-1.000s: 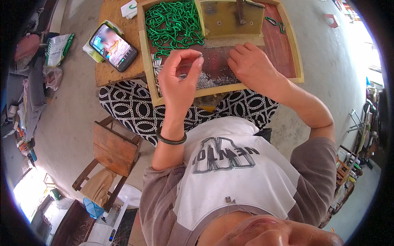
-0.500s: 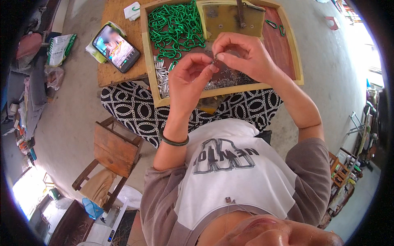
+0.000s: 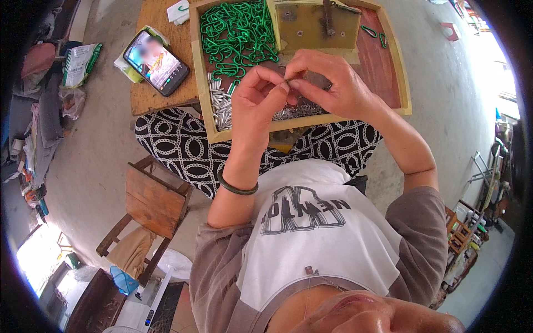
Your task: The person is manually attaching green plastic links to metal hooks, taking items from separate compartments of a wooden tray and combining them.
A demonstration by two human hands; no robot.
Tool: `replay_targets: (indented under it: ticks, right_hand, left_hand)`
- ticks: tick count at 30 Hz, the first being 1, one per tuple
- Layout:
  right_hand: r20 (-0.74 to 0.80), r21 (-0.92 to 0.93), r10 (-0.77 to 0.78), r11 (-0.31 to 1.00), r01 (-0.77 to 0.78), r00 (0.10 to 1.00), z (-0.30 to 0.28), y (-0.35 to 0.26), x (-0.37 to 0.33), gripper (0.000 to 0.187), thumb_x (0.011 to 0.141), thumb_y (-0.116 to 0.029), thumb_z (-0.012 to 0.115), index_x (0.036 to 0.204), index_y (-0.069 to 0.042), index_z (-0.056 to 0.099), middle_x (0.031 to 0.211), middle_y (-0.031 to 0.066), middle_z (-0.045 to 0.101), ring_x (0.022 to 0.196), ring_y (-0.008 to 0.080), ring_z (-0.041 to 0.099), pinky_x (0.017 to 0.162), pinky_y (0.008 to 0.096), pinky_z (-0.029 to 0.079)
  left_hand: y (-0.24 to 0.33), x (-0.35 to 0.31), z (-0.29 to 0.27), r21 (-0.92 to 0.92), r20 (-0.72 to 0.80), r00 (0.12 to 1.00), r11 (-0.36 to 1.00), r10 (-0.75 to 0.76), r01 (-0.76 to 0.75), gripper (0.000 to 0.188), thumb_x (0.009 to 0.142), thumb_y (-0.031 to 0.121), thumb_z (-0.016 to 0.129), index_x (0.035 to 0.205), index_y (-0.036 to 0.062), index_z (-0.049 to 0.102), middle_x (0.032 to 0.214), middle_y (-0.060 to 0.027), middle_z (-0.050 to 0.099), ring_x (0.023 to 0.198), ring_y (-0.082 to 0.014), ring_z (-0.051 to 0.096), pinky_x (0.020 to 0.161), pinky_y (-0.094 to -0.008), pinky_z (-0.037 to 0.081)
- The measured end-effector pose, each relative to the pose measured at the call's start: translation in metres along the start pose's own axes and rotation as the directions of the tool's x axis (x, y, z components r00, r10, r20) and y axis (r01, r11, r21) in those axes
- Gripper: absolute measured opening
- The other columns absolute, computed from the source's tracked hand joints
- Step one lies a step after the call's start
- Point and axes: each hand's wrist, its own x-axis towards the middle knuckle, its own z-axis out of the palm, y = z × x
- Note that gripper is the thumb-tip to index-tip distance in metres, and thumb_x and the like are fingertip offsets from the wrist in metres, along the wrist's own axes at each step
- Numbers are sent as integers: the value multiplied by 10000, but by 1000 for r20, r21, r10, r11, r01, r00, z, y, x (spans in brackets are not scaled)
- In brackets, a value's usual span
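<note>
My left hand [image 3: 256, 102] and my right hand [image 3: 336, 83] meet fingertip to fingertip above a shallow wooden-rimmed tray [image 3: 406, 89]. Each pinches with thumb and forefinger at a small, thin, dark piece, too small to name and mostly covered by the fingers. Behind my left hand lies a heap of green carabiner hooks [image 3: 236, 36]. Short silver pins [image 3: 222, 111] fill the tray's near left corner. Under my hands are many tiny metal parts [image 3: 302, 110], partly hidden. Two loose green carabiners [image 3: 383, 40] rest at the far right.
A brownish metal plate [image 3: 311, 33] with an upright dark bar [image 3: 328, 19] stands at the tray's back. Left of the tray, a phone [image 3: 156, 62] showing a picture leans on the wooden table [image 3: 145, 102]. A wooden chair [image 3: 152, 200] stands on the floor to the left.
My fingertips have drawn closer together around the small piece and shifted slightly left. My right hand has dropped a little nearer to me.
</note>
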Motion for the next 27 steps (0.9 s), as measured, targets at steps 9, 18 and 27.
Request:
replay_targets:
  ticks: [9, 18, 27]
  right_hand:
    - [295, -625, -198, 699, 346, 935, -7, 27, -27, 180, 758, -162, 683, 899, -54, 654, 884, 68, 593, 915, 262, 620, 836, 389, 520]
    - [555, -676, -212, 449, 584, 805, -2, 20, -14, 129, 738, -199, 639, 779, -81, 668, 890, 39, 601, 964, 224, 608, 876, 347, 498]
    - [402, -626, -131, 683, 376, 906, -8, 29, -11, 124, 795, -195, 646, 835, -78, 653, 896, 63, 615, 938, 254, 634, 865, 372, 518]
  left_hand:
    - [-1, -2, -9, 193, -83, 991, 978, 102, -84, 47, 953, 32, 637, 986, 65, 634, 927, -7, 661, 782, -109, 661, 688, -221, 476]
    - [-2, -2, -7, 236, -77, 988, 966, 131, -110, 78, 945, -9, 648, 1009, 32, 633, 921, -2, 640, 796, -91, 653, 701, -217, 484]
    - [-5, -4, -19, 399, -8, 981, 900, 195, -176, 116, 918, -33, 693, 1011, 7, 634, 941, 10, 639, 813, -65, 639, 727, -214, 517]
